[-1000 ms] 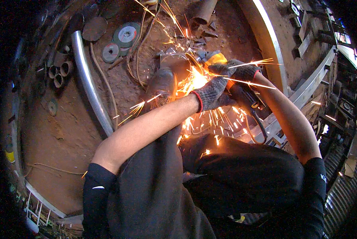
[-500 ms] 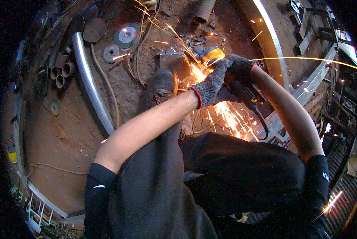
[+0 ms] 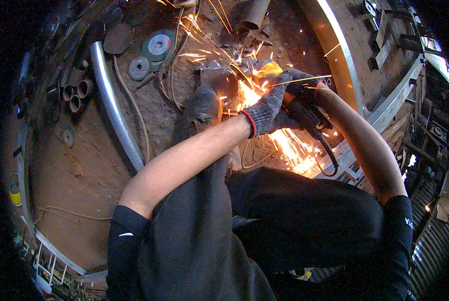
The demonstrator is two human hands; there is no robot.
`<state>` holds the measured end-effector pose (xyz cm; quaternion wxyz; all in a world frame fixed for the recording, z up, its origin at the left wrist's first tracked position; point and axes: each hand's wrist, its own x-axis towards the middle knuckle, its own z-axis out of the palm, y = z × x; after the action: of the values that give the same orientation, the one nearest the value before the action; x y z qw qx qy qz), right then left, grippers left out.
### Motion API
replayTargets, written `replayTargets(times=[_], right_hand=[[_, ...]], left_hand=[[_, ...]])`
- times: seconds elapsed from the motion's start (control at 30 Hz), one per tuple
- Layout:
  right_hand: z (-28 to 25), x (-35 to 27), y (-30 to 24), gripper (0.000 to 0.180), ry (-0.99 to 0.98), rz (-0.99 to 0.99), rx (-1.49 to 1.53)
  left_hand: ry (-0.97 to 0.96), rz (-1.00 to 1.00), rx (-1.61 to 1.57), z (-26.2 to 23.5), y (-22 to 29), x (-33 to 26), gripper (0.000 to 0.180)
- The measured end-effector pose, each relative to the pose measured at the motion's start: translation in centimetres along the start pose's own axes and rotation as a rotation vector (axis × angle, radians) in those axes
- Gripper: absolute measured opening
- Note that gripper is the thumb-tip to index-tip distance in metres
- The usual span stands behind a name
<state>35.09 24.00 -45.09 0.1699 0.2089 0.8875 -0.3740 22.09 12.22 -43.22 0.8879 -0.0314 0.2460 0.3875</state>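
The grinder (image 3: 306,114) is being gripped by the left hand (image 3: 269,109) and right hand (image 3: 301,84), both curled around it, its head (image 3: 269,69) being held beyond them. Grinding is apparently being done, sparks (image 3: 247,95) being thrown beside the left hand; steady guidance is likely being called for next.

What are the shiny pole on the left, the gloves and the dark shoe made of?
The pole looks like smooth metal: bright silvery highlights. The gloves seem knitted yarn, perhaps cotton: ribbed, grey, red-edged. The shoe may be leather or imitation: a dull shine.
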Motion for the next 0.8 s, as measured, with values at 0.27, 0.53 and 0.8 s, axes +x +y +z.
replayTargets(times=[0.27,0.53,0.8], right_hand=[[0.5,-0.3,0.7,0.029,0.038,0.355,0.762],[3.8,-0.3,0.8,0.048,0.17,0.709,1.016],[2.8,0.3,2.0,0.028,0.022,0.602,0.844]], left_hand=[[-0.049,-0.051,-0.087,-0.3,0.3,0.4,0.053],[-0.043,0.05,-0.048,0.2,0.4,-0.4,0.059],[-0.141,0.04,-0.028,-0.6,-0.4,0.4,0.052]])
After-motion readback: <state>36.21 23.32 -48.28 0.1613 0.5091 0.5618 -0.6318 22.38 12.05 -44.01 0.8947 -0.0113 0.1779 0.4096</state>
